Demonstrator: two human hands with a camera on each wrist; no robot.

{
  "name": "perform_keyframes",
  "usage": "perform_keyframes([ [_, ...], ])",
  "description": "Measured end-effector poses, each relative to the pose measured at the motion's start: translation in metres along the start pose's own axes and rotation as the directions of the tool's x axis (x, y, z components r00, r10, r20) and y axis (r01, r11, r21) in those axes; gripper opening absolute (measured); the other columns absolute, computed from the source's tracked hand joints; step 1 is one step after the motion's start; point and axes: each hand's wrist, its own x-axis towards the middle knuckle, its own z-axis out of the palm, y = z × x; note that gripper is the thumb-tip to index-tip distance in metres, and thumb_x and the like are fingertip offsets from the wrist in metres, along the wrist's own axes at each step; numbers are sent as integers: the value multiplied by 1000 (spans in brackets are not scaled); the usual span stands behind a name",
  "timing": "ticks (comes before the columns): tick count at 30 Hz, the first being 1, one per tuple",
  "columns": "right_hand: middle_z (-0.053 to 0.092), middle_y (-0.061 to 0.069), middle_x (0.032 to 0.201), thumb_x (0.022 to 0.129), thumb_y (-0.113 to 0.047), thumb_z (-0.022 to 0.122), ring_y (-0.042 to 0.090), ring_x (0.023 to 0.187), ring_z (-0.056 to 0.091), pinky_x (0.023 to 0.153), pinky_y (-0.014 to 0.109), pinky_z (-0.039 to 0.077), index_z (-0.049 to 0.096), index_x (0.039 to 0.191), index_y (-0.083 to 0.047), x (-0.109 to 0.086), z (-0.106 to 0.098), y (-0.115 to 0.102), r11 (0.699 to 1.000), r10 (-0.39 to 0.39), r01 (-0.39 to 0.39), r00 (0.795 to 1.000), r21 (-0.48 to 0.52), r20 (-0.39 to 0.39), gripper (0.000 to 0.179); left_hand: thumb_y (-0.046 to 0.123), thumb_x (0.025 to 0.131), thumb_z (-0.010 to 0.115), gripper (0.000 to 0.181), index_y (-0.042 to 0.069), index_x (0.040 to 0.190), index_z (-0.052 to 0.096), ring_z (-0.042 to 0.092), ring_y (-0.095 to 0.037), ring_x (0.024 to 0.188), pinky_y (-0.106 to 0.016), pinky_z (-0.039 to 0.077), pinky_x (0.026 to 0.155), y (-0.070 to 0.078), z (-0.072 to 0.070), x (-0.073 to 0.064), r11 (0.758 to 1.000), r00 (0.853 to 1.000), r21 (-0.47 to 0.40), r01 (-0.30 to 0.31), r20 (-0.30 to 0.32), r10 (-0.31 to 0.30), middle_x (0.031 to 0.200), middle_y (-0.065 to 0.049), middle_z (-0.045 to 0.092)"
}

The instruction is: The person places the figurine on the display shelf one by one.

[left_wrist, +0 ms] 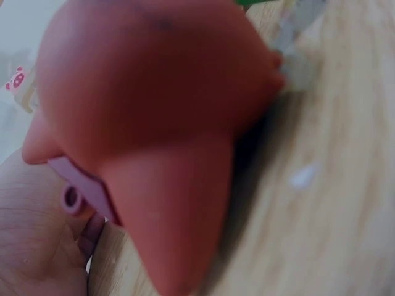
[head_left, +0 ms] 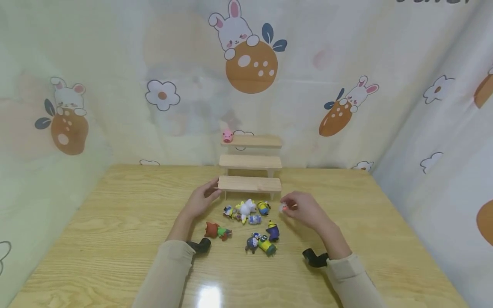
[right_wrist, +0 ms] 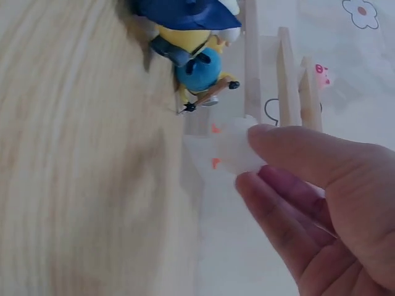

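Head view: across a wooden table (head_left: 115, 239), a person's left hand (head_left: 202, 200), fingers extended with the thumb apart, touches the left end of the lowest shelf of a three-step wooden stand (head_left: 250, 184). The right hand (head_left: 306, 209) pinches a small white figure (head_left: 283, 207) with orange marks, just right of a cluster of toy figures (head_left: 246, 208) lying between the hands. A reddish-brown figure (head_left: 212, 230) lies on the near side of the left hand; a pink pig (head_left: 228, 136) sits on the top shelf, beyond that hand. Left wrist view: the reddish-brown figure looms large, hiding much of the left hand, so its fingers are unclear here. Right wrist view: thumb and fingertips grip the pale, blurred white figure, with blue-and-yellow figures (right_wrist: 200, 71) near it, past the fingertips.
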Motion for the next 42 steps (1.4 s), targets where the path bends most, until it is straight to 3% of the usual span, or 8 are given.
perform_keyframes([
  [6, 68, 12, 101, 84, -9, 71, 24, 91, 66, 78, 32, 58, 68, 108, 1, 6, -10, -8, 999, 2, 1, 996, 32, -87, 26, 33, 95, 57, 55, 22, 146, 38, 56, -28, 120, -44, 43, 105, 3, 2, 0, 1000, 1000, -12, 1, -1, -1, 136, -10, 55],
  [14, 68, 15, 102, 87, -11, 68, 27, 92, 67, 79, 37, 58, 66, 112, 1, 40, -32, -35, 1000, -31, 29, 985, -11, -167, 28, 38, 93, 58, 56, 26, 144, 40, 57, -24, 119, -41, 44, 104, 4, 0, 0, 1000, 999, -1, 19, -35, -19, 134, -7, 57],
  [26, 67, 15, 105, 88, -15, 65, 25, 92, 67, 82, 36, 56, 67, 114, -2, 102, -57, -68, 997, -63, 50, 977, -66, -204, 29, 34, 94, 59, 61, 15, 147, 36, 56, -29, 120, -45, 41, 106, 0, -3, -2, 1000, 1000, 5, -21, -22, 21, 130, -14, 59],
  [35, 66, 15, 104, 88, -13, 64, 26, 94, 65, 84, 38, 54, 66, 114, -1, 131, -64, -66, 996, -36, 20, 979, -83, -201, 29, 35, 93, 59, 61, 17, 147, 37, 57, -26, 119, -43, 41, 107, -5, 9, 2, 1000, 1000, -1, -15, -1, 15, 127, -11, 62],
  [42, 67, 14, 106, 90, -15, 63, 25, 96, 65, 86, 37, 53, 64, 117, -2, 157, -62, -74, 995, -31, 11, 977, -98, -211, 30, 42, 92, 59, 61, 24, 146, 39, 58, -25, 118, -45, 40, 107, -3, 6, -1, 1000, 1000, 4, 18, -21, -18, 127, -9, 62],
])
